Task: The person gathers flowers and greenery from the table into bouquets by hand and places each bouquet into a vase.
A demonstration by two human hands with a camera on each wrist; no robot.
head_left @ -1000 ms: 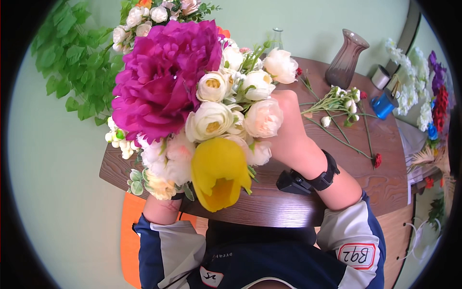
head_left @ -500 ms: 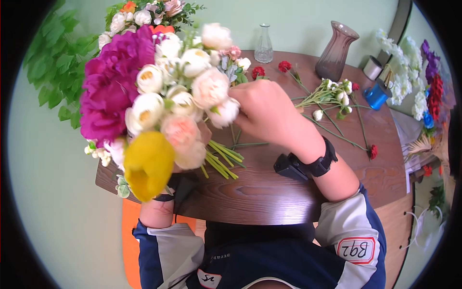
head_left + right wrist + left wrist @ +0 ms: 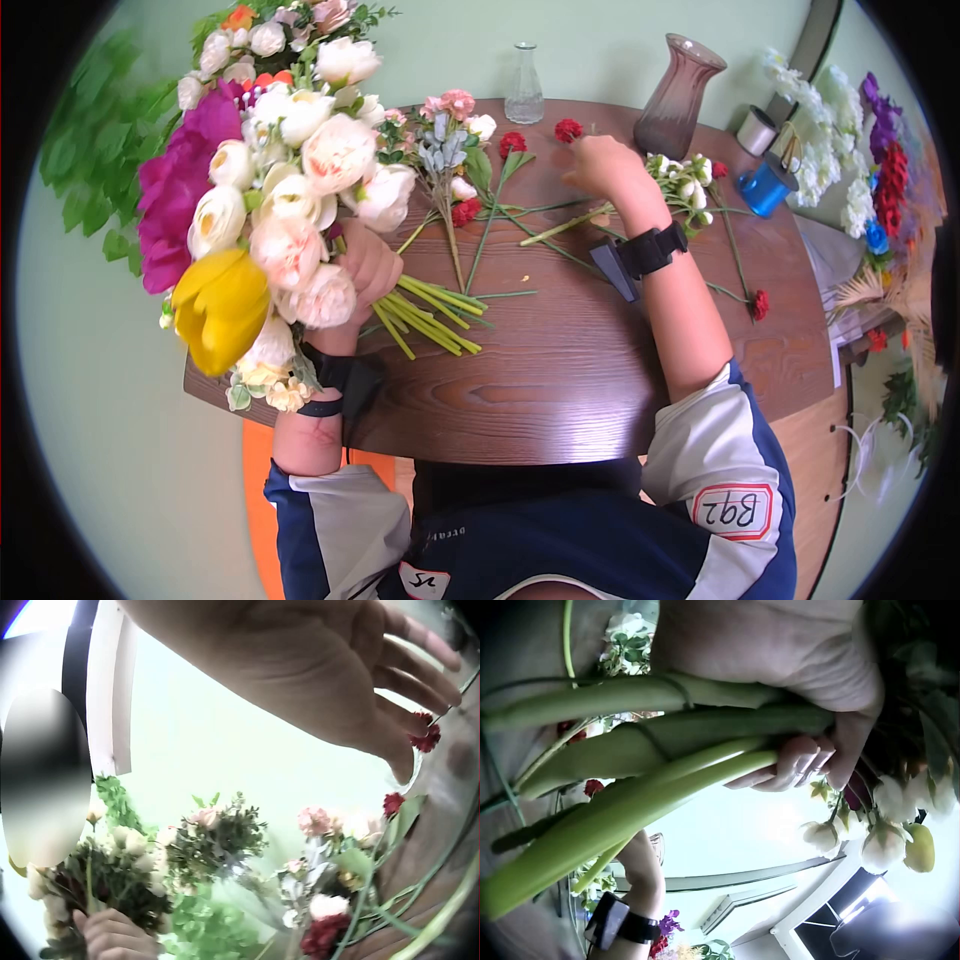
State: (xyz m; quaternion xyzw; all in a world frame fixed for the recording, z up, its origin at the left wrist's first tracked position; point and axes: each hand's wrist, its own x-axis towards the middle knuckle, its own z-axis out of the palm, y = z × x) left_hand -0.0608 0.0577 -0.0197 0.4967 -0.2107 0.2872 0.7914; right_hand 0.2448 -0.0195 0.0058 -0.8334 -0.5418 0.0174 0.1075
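Observation:
My left hand [image 3: 372,268] grips a bouquet by its bundled green stems [image 3: 425,318]. The bouquet carries a large magenta bloom [image 3: 190,190], white and blush roses [image 3: 340,152] and a yellow tulip [image 3: 222,310]. In the left wrist view, thick stems [image 3: 615,825] run through the curled fingers [image 3: 795,761]. Over the far part of the table, my right hand [image 3: 607,168] is beside a red carnation [image 3: 568,130] and a white-budded spray [image 3: 690,185]. Its fingers [image 3: 416,675] are extended and spread in the right wrist view, holding nothing visible, close to a red carnation head [image 3: 426,733].
A clear glass bottle vase [image 3: 524,90] and a tall smoky vase [image 3: 675,100] stand at the table's back. A blue cup [image 3: 768,192] and a silver can [image 3: 757,130] are at the right. Pink flowers [image 3: 455,103] and loose red carnations [image 3: 465,211] lie mid-table.
The bouquet has moved left in my left hand, uncovering its stems and the hand. My right hand has left the bouquet and gone right and away over the table.

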